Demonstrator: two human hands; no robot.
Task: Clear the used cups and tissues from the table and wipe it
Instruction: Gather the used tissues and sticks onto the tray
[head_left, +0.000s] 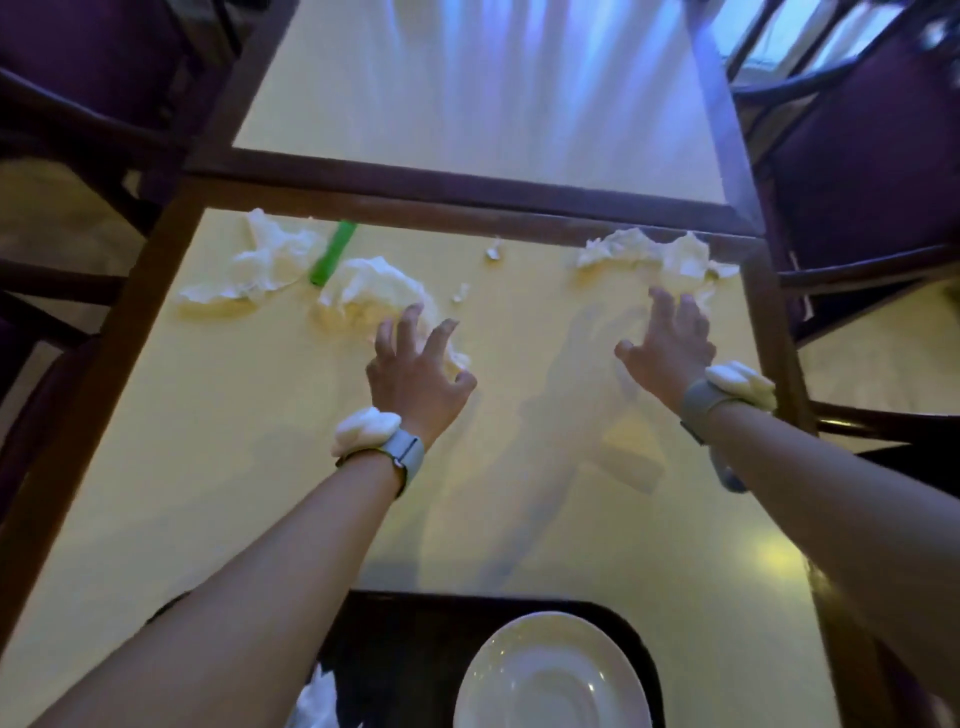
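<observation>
Both hands spread their fingers wide: left hand (415, 374) on a tissue (369, 291), right hand (670, 343) by tissues (649, 252) at the table's (208, 467) far edge. No writing shows.

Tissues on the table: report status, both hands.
Left hand open, fingers on crumpled tissue. Right hand open, reaching tissue at far edge. Green stick among tissues; nothing in the way.

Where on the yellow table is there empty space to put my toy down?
Best spot: the bare yellow stretch between the left hand and the dark tray, toward the left edge. There's a smaller gap between both hands. The far edge is crowded with crumpled tissues and a green stick.
</observation>
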